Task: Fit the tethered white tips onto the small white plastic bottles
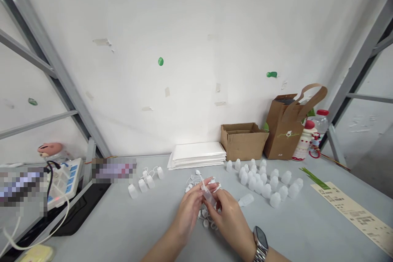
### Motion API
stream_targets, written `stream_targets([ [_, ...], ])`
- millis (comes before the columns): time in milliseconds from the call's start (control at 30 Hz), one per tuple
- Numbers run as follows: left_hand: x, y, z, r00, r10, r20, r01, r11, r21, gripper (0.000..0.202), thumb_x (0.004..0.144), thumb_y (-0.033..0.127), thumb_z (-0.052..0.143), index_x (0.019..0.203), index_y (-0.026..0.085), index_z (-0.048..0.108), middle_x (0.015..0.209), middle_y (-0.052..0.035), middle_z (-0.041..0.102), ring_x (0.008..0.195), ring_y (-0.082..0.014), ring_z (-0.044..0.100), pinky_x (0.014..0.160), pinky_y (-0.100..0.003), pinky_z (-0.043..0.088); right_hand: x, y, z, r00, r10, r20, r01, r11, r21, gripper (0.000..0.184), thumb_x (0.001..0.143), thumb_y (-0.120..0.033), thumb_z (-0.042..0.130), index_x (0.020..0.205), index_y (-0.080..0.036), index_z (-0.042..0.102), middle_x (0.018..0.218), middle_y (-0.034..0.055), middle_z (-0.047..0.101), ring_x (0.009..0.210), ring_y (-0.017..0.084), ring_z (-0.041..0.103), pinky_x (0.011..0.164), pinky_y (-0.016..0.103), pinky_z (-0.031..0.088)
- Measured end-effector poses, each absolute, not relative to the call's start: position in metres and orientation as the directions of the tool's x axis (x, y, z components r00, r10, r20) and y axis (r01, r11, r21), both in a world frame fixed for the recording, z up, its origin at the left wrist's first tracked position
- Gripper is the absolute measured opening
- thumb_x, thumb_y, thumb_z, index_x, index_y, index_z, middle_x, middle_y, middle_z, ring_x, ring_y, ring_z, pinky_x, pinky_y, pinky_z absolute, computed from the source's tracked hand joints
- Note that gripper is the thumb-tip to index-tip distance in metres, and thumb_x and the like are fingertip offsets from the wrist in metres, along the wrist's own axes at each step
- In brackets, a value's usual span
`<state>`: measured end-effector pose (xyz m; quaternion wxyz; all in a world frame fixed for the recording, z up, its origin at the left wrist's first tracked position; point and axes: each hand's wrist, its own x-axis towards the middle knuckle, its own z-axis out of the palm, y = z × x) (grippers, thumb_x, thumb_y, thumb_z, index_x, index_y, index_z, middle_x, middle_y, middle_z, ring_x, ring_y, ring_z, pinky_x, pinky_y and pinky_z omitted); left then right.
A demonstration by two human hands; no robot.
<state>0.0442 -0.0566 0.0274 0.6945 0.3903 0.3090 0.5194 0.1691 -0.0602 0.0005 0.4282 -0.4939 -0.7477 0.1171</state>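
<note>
Between both hands is a small translucent plastic bottle (209, 197), tilted, with a thin white stem-like part at its upper end. My left hand (192, 205) has its fingers closed around the upper part of it. My right hand (229, 213), with a watch on the wrist, pinches the lower part. A pile of white caps with ring straps (205, 224) lies under and around the hands, partly hidden by them. Just right of my right hand, a similar bottle (246, 200) lies on its side.
Several white bottles (266, 190) stand upright on the grey table (129, 225) at the right. Several capped bottles (150, 181) stand at the left. A stack of white sheets or boxes (198, 154), a cardboard box (245, 141) and a paper bag (282, 131) line the wall.
</note>
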Motion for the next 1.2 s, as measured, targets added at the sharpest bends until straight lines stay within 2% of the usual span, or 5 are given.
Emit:
stream_targets([
  [433, 0.044, -0.055, 0.027, 0.249, 0.967, -0.045, -0.515, 0.171, 0.840, 0.035, 0.074, 0.021, 0.047, 0.104, 0.011, 0.062, 0.097, -0.0110, 0.068, 0.104, -0.0257, 0.054, 0.094, -0.038, 0.035, 0.168, -0.062, 0.009, -0.149, 0.947, 0.284, 0.418, 0.320, -0.850, 0.012, 0.081, -0.030, 0.050, 0.085, -0.020, 0.055, 0.076, 0.0019, 0.064, 0.063, 0.014, 0.056, 0.057, 0.023, 0.041],
  [700, 0.044, -0.055, 0.028, 0.204, 0.975, -0.092, -0.534, 0.190, 0.824, 0.031, 0.072, 0.019, 0.047, 0.099, 0.012, 0.061, 0.092, -0.0098, 0.069, 0.098, -0.0239, 0.058, 0.088, -0.037, 0.040, 0.167, -0.058, 0.007, -0.171, 0.971, 0.166, 0.251, 0.206, -0.946, 0.020, 0.077, -0.035, 0.056, 0.070, -0.017, 0.052, 0.059, -0.0022, 0.056, 0.055, 0.011, 0.050, 0.051, 0.021, 0.037],
  [967, 0.045, -0.054, 0.029, 0.202, 0.973, -0.114, -0.532, 0.206, 0.821, 0.025, 0.071, 0.019, 0.047, 0.093, 0.013, 0.059, 0.088, -0.0096, 0.069, 0.090, -0.0231, 0.060, 0.071, -0.032, 0.043, 0.166, -0.053, 0.002, -0.207, 0.974, 0.094, 0.055, 0.107, -0.993, 0.022, 0.072, -0.033, 0.063, 0.067, -0.016, 0.050, 0.056, -0.0037, 0.054, 0.051, 0.009, 0.047, 0.049, 0.021, 0.035],
  [1100, 0.045, -0.054, 0.027, 0.206, 0.972, -0.115, -0.557, 0.213, 0.803, 0.022, 0.072, 0.019, 0.048, 0.090, 0.014, 0.059, 0.091, -0.0100, 0.068, 0.090, -0.0233, 0.060, 0.062, -0.028, 0.041, 0.166, -0.050, 0.006, -0.261, 0.965, -0.002, -0.066, -0.020, -0.998, 0.030, 0.064, -0.038, 0.069, 0.063, -0.017, 0.047, 0.050, -0.0039, 0.056, 0.044, 0.008, 0.046, 0.044, 0.019, 0.033],
  [1200, 0.047, -0.054, 0.024, 0.233, 0.964, -0.132, -0.554, 0.243, 0.796, 0.023, 0.072, 0.019, 0.048, 0.091, 0.013, 0.060, 0.094, -0.0112, 0.067, 0.084, -0.0227, 0.061, 0.057, -0.027, 0.040, 0.167, -0.048, 0.014, -0.334, 0.941, -0.047, -0.118, -0.092, -0.989, 0.034, 0.062, -0.043, 0.070, 0.067, -0.015, 0.051, 0.049, -0.0019, 0.059, 0.039, 0.007, 0.045, 0.041, 0.020, 0.034],
])
